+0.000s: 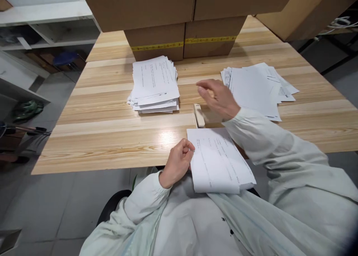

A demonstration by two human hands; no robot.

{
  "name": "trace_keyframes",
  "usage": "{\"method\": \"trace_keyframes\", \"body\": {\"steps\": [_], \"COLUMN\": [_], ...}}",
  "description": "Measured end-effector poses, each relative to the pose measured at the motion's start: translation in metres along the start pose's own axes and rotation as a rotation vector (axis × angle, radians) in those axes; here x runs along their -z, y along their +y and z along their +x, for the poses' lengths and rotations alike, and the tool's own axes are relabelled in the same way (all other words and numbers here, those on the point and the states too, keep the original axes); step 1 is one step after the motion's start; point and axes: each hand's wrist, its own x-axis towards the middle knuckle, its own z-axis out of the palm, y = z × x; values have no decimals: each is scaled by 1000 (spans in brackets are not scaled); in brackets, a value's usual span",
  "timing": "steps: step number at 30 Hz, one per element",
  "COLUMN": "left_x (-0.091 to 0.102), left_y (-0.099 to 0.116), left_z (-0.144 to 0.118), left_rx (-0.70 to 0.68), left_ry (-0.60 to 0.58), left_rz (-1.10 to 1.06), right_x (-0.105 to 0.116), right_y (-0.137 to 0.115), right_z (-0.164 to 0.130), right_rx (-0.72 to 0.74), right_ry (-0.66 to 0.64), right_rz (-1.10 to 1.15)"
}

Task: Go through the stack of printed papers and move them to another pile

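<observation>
My left hand (179, 161) pinches the left edge of several printed sheets (218, 161), which reach from the table's front edge over my lap and droop at the lower end. A small cream-coloured stapler (198, 115) lies on the table just beyond their top edge, its near end touching or close to the paper. Above and to the right of the stapler is my right hand (219, 97), with nothing seen in it. Its index finger and thumb point left with a gap between them; the other fingers are partly hidden.
A thick stack of printed paper (155, 81) stands at left on the wooden table (92, 129). Looser, fanned sheets (254, 88) lie right of my right hand. Cardboard boxes (156, 40) with yellow tape are stacked at the back. Another large box (302, 17) stands at the far right.
</observation>
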Motion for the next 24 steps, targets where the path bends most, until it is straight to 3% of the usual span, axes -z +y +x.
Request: {"method": "trace_keyframes", "body": {"steps": [3, 6, 9, 11, 14, 16, 18, 21, 23, 24], "left_x": [18, 32, 36, 32, 21, 14, 11, 14, 19, 22], "left_y": [7, 16, 21, 22, 25, 28, 29, 25, 21, 20], "left_z": [-31, -52, -52, -41, -20, -8, 1, 8, 9, 8], "left_rx": [-160, -363, -531, -577, -552, -495, -441, -372, -336, -325], "left_ry": [108, 286, 413, 422, 333, 250, 200, 200, 208, 211], "left_rz": [151, 334, 396, 402, 313, 198, 129, 146, 171, 190], "right_x": [37, 60, 64, 59, 51, 53, 63, 83, 94, 97], "right_y": [0, -2, -17, -34, -45, -31, 3, 71, 113, 129], "right_z": [-32, -80, -127, -149, -157, -145, -124, -86, -66, -60], "right_rx": [-136, -402, -559, -610, -703, -774, -821, -805, -833, -875], "right_ry": [-3, -148, -387, -405, -188, 42, 299, 581, 623, 583], "right_rz": [74, 459, 851, 836, 626, 493, 372, 331, 245, 140]}}
